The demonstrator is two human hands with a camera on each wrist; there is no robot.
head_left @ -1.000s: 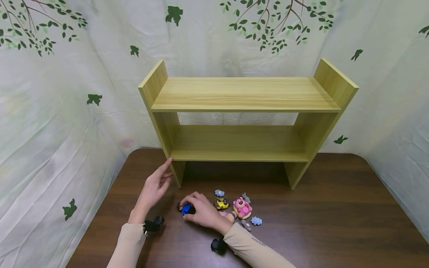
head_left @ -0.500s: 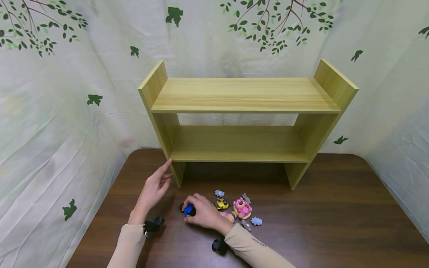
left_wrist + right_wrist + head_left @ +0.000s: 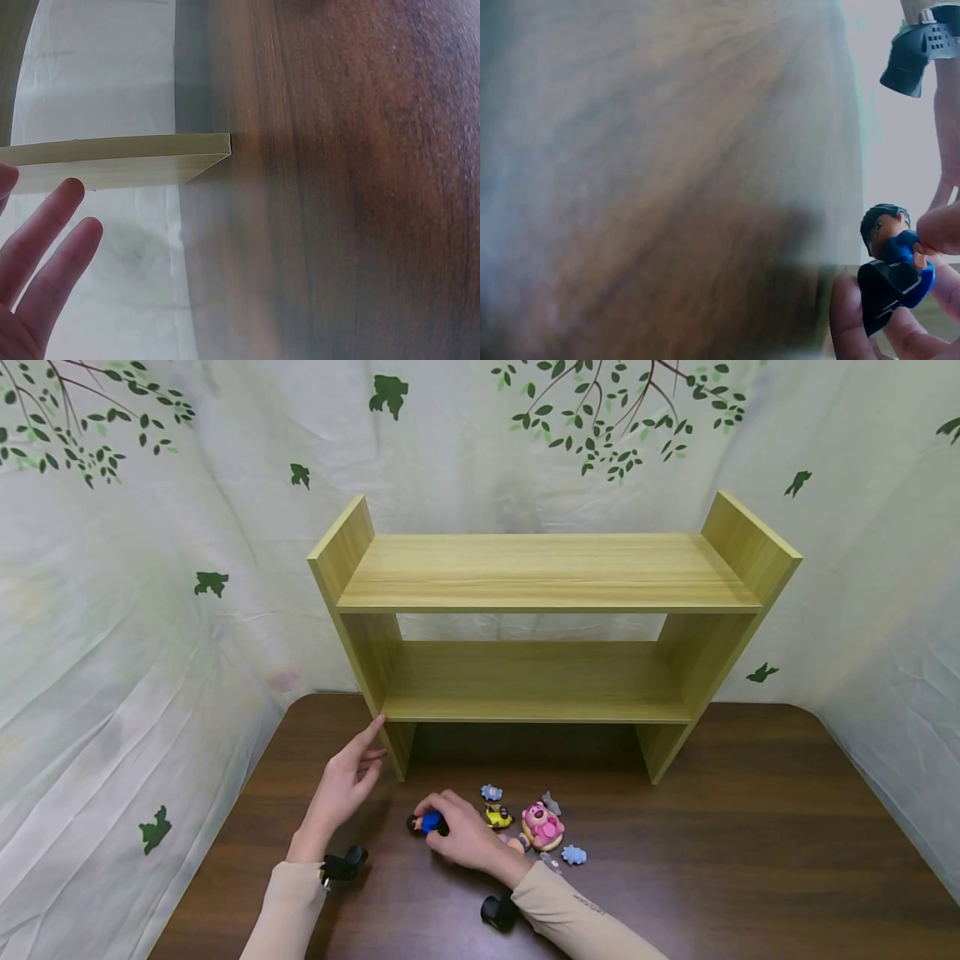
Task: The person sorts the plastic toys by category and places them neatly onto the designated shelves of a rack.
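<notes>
A small toy figure (image 3: 429,823) with black hair, blue clothes and a black part below is gripped by my right hand (image 3: 474,842), low over the table. Up close in the right wrist view, thumb and fingers hold the figure (image 3: 897,259) around its blue and black body. My left hand (image 3: 347,781) has its index fingertip at the front edge of the left side panel of a wooden shelf (image 3: 547,572). In the left wrist view the fingers (image 3: 64,255) lie spread beside the panel (image 3: 112,150).
Right of my right hand lie a yellow toy (image 3: 498,816), a pink bear figure (image 3: 542,827), two light-blue pieces, grey pieces and a partly hidden peach toy (image 3: 517,842). The brown table (image 3: 750,827) extends right. A leaf-printed cloth (image 3: 187,693) hangs behind.
My right hand has moved slightly right with the toy figure, whose head now points more directly left. The left hand stays at the shelf panel.
</notes>
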